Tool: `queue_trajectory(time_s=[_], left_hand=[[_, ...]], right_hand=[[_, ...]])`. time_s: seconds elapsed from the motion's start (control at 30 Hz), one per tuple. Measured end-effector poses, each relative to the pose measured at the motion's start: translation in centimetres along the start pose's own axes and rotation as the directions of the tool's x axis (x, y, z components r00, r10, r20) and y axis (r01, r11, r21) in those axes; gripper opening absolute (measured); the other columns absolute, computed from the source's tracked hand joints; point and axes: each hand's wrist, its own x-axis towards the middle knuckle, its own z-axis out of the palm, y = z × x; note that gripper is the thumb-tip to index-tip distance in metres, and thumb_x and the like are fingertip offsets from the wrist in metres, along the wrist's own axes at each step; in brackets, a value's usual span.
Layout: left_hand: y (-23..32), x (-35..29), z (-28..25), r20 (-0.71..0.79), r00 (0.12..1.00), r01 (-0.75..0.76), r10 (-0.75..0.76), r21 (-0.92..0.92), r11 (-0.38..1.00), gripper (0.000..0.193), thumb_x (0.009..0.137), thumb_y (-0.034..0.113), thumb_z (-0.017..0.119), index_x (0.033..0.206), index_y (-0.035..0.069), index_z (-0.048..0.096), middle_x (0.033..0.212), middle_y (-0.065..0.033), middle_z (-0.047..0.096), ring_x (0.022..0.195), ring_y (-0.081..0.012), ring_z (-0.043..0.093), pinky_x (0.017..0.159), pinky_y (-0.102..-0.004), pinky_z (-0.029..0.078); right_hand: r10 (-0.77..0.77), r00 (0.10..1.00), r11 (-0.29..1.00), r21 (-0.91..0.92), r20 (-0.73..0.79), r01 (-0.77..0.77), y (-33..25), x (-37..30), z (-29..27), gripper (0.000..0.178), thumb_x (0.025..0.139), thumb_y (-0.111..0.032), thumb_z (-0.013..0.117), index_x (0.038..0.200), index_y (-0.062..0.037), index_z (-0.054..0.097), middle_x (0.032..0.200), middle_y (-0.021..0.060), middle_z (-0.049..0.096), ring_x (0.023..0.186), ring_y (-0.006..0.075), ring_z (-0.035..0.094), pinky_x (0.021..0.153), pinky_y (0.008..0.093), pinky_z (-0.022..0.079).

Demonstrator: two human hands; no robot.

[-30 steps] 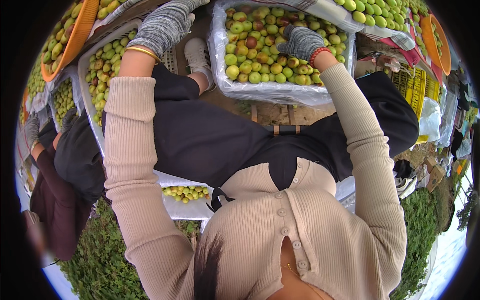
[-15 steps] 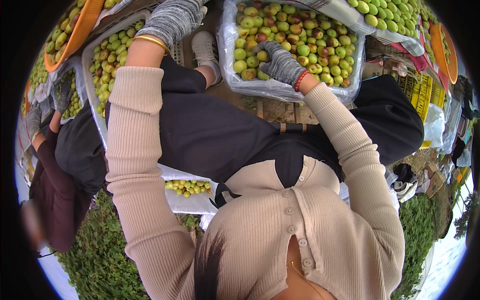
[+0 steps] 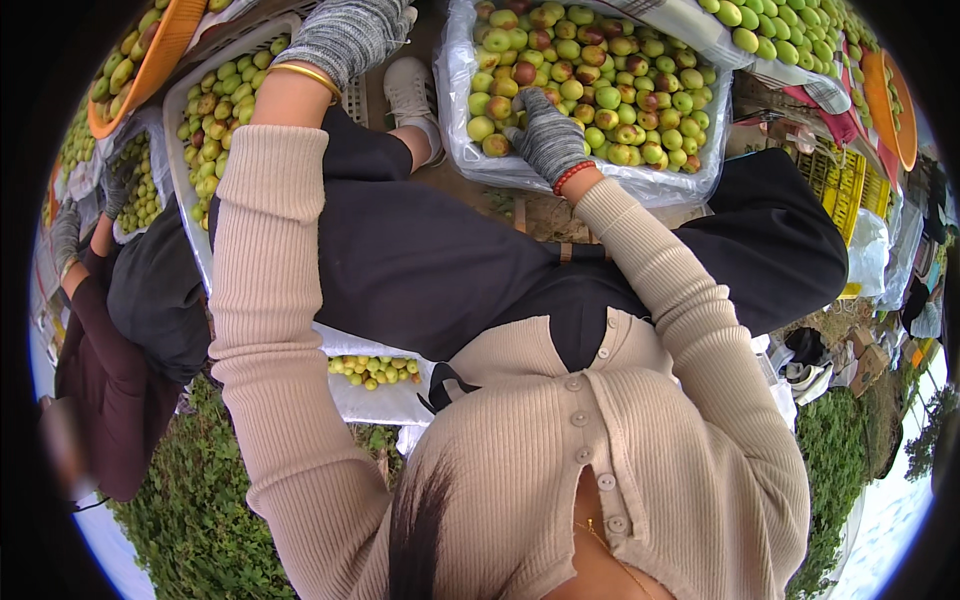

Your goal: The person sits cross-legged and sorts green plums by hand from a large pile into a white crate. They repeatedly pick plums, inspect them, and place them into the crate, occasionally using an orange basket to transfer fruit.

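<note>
Fruit (image 3: 625, 95), green to reddish, lies loose in a crate (image 3: 455, 125) at the upper centre of the frame, piled so that single ones can probably be picked out from above. The crate sits just in front of the spread legs (image 3: 430, 265), seemingly to keep it within easy reach. A clear liner (image 3: 640, 190) covers its walls and folds over the rim, presumably to save the skins from rubbing. The right hand (image 3: 548, 140) is over the crate's lower left corner, back upward; its fingers are half bent, the thumb stands a little apart, and the tips seem to touch the fruit. The palm is hidden, so I cannot tell whether it covers one. The left hand (image 3: 348, 40) is at the upper edge of the frame, between the side crate (image 3: 174, 135) and the shoe (image 3: 408, 95); its fingers look bent, but I cannot tell how far open they are or what they hold. Both hands wear grey gloves, likely for grip and protection. The side crate, also holding fruit, stands along the left leg, perhaps to suit that hand.
</note>
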Motion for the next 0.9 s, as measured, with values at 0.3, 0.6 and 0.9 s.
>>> queue_trajectory(time_s=[0.3, 0.6, 0.9], left_hand=[[0.3, 1.0, 0.1, 0.393, 0.780, 0.592, -0.487, -0.716, 0.371, 0.023, 0.095, 0.019, 0.054, 0.118, 0.016, 0.060, 0.060, 0.0009, 0.044, 0.046, -0.0091, 0.036, 0.039, -0.0247, 0.029], [0.0, 0.9, 0.5, 0.408, 0.756, 0.596, -0.512, -0.753, 0.279, 0.023, 0.095, 0.019, 0.055, 0.118, 0.016, 0.060, 0.057, 0.0016, 0.043, 0.045, -0.0088, 0.036, 0.039, -0.0243, 0.028], [-0.9, 0.6, 0.8, 0.349, 0.853, 0.510, -0.388, -0.716, 0.477, 0.023, 0.096, 0.018, 0.054, 0.118, 0.017, 0.060, 0.056, 0.0027, 0.042, 0.043, -0.0083, 0.035, 0.037, -0.0238, 0.026]], right_hand=[[-0.002, 1.000, 1.000, -0.005, 0.003, 0.002, 0.5, 0.4, 0.1, 0.044, 0.079, -0.024, 0.073, 0.113, -0.0143, 0.048, 0.099, 0.0109, 0.067, 0.090, 0.0320, 0.066, 0.078, 0.0439, 0.051], [0.062, 0.997, 0.995, 0.071, 0.056, -0.066, 0.8, 0.7, 0.0, 0.048, 0.074, -0.033, 0.077, 0.111, -0.0114, 0.054, 0.104, 0.0082, 0.067, 0.095, 0.0260, 0.066, 0.084, 0.0401, 0.050], [0.016, 0.977, 0.883, 0.455, 0.212, -0.114, 2.9, 2.5, 0.3, 0.038, 0.084, -0.029, 0.073, 0.110, -0.0028, 0.063, 0.097, 0.0103, 0.069, 0.092, 0.0206, 0.066, 0.084, 0.0328, 0.052]])
